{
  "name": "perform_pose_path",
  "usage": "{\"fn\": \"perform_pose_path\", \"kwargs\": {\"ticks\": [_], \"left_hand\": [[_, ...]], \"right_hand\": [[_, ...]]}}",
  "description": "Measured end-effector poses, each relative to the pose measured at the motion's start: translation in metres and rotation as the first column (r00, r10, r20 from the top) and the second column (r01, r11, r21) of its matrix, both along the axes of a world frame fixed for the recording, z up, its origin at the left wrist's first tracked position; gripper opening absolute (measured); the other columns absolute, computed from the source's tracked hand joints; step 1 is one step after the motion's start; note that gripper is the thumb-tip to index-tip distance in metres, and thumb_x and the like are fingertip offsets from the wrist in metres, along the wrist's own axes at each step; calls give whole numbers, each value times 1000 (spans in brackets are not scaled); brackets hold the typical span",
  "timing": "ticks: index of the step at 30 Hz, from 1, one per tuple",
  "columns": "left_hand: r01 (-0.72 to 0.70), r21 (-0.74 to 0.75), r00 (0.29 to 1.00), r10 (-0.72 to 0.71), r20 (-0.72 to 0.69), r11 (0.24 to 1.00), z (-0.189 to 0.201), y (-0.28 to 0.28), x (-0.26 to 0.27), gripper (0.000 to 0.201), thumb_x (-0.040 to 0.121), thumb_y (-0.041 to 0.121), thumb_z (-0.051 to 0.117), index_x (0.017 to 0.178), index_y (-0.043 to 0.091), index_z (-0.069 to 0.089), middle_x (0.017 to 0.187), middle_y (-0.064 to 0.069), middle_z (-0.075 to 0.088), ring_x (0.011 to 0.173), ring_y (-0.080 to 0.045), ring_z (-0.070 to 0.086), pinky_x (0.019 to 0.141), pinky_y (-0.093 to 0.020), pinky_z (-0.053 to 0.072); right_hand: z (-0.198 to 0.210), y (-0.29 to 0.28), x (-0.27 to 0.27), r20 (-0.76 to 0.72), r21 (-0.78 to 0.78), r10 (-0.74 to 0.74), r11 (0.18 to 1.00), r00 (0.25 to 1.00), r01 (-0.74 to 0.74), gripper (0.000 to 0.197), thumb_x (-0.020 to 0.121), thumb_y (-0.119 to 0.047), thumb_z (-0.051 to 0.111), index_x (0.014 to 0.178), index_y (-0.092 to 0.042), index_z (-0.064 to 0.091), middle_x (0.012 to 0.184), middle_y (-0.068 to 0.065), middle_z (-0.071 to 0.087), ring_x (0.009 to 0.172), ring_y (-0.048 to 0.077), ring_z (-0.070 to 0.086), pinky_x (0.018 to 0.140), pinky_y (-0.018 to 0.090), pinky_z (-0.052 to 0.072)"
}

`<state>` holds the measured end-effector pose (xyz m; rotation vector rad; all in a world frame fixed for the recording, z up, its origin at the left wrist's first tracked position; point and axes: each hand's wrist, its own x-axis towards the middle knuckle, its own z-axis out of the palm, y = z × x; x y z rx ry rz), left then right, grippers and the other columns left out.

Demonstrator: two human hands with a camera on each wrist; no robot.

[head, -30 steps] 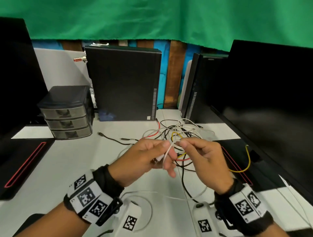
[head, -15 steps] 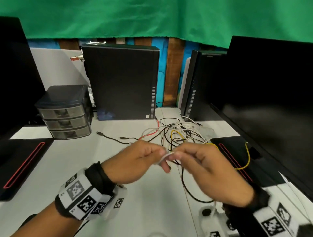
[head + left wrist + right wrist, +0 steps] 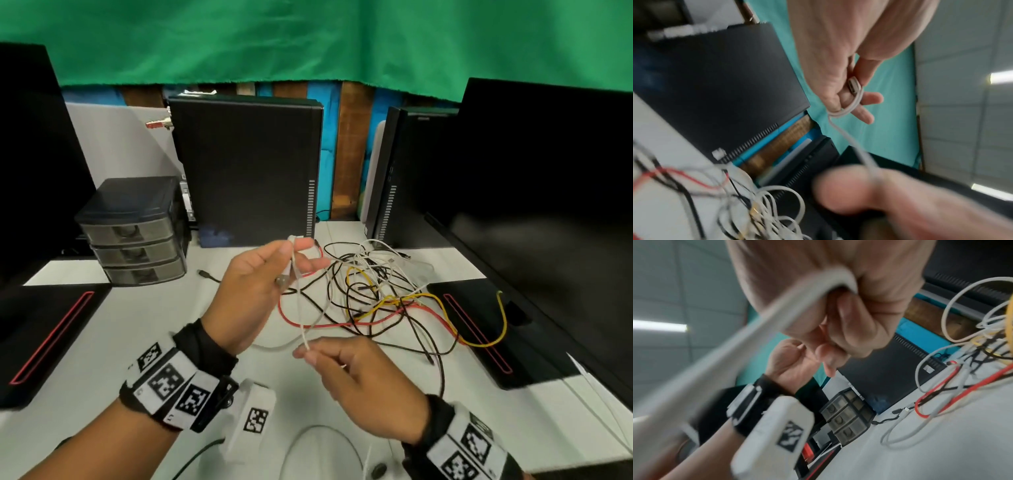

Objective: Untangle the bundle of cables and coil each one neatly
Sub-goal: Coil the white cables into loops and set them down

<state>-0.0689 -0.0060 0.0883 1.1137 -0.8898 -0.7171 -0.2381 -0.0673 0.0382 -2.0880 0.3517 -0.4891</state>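
Holding the white cable [image 3: 299, 301] up off the desk [image 3: 137, 325] at two places. Left grip [image 3: 260, 284] clamping its plug end between thumb and forefinger, the other fingers spreading loose. Right grip [image 3: 359, 377] sitting lower and nearer, pinching the same cable at the fingertips, the remaining fingers curling in. Hanging slack between the two grips.

Lying just beyond the left grip, on the desk: the bundle of cables [image 3: 376, 284], a loose tangle of black, white, red and yellow. Spilling rightward onto a black pad [image 3: 479, 342], with one yellow loop reaching close to the monitor [image 3: 548, 205]. Closing in the working room: a computer tower [image 3: 246, 171] standing at the back, a drawer unit [image 3: 133, 233] at the left, the monitor along the right. Leaving bare desk only at the near left.

Losing the white cable's far end somewhere among the strands; not telling which one it joins. Cutting off a further white loop [image 3: 318, 442] at the bottom edge of the head view.

Showing, in the left wrist view only, the metal plug [image 3: 854, 85] tucked against the fingers, the right grip there blurring badly. Showing, in the right wrist view only, the cable passing through the curled fingers as a thick blurred band.
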Motion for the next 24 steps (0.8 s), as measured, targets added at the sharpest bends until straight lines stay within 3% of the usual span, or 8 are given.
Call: {"fn": "perform_pose_path", "kwargs": {"ticks": [3, 7, 10, 12, 14, 19, 22, 24], "left_hand": [[-156, 64, 897, 115, 428, 986, -14, -2, 18, 42, 105, 25, 42, 78, 9, 70, 102, 7, 77, 114, -6, 65, 108, -32, 43], [-59, 169, 742, -70, 667, 984, -25, 1, 16, 43, 105, 34, 41, 78, 18, 70, 87, 21, 73, 104, 7, 64, 96, -29, 48], [170, 317, 766, -328, 553, 933, -21, 5, -1, 46, 102, 36, 38, 75, 18, 71, 78, 15, 73, 97, 0, 67, 95, -27, 47], [371, 292, 818, -459, 348, 882, -13, 8, -11, 50, 101, 31, 38, 78, -1, 69, 70, 5, 71, 96, -8, 70, 105, -28, 43], [492, 199, 828, -526, 196, 848, -1, 13, -17, 45, 101, 27, 39, 84, 2, 72, 65, 1, 65, 84, -14, 72, 109, -34, 43], [338, -86, 930, -347, -122, 937, 18, 15, -14, 39, 94, 32, 50, 106, 6, 76, 64, -1, 59, 80, -21, 72, 97, -30, 52], [145, 5, 987, -145, 65, 989, 12, 11, 1, 51, 97, 32, 43, 100, -14, 65, 73, 3, 70, 89, -19, 73, 99, -29, 49], [23, 64, 930, -45, 364, 998, 3, 8, 9, 50, 101, 35, 40, 80, -4, 64, 85, 1, 77, 104, -9, 70, 98, -25, 48]], "right_hand": [[15, 3, -8, -12, -82, 55, 995, 998, -56, 23, 104, -23, 48, 106, -15, 69, 59, -27, 51, 57, -1, 50, 61, 10, 32], [47, -3, -18, 125, -116, 32, 993, 992, -18, 22, 102, -32, 51, 99, -23, 71, 60, -17, 49, 57, 2, 44, 59, 13, 34], [59, -25, -25, 284, -111, -100, 984, 954, 136, 20, 100, -16, 55, 92, -18, 74, 72, -21, 64, 67, -2, 58, 66, 8, 40], [55, -46, -26, 328, -10, -231, 969, 916, 248, 18, 98, -9, 56, 94, -13, 73, 67, -22, 65, 61, -4, 59, 59, 6, 41], [41, -59, -22, 305, 91, -317, 949, 898, 303, 17, 96, -9, 59, 97, -12, 75, 68, -22, 68, 61, -5, 62, 57, 6, 43], [-15, -33, 2, 102, 140, -211, 970, 972, 196, 17, 96, -25, 63, 91, -24, 79, 96, 6, 76, 88, 18, 69, 87, 34, 52], [-19, 4, 5, 10, 34, -21, 999, 1000, 21, 42, 96, -54, 54, 93, -17, 74, 86, 17, 69, 79, 32, 61, 75, 40, 50], [-1, 14, -1, 5, -33, 73, 997, 997, -73, 36, 101, -43, 51, 97, -13, 70, 67, 1, 60, 61, 19, 49, 61, 34, 42]]}}
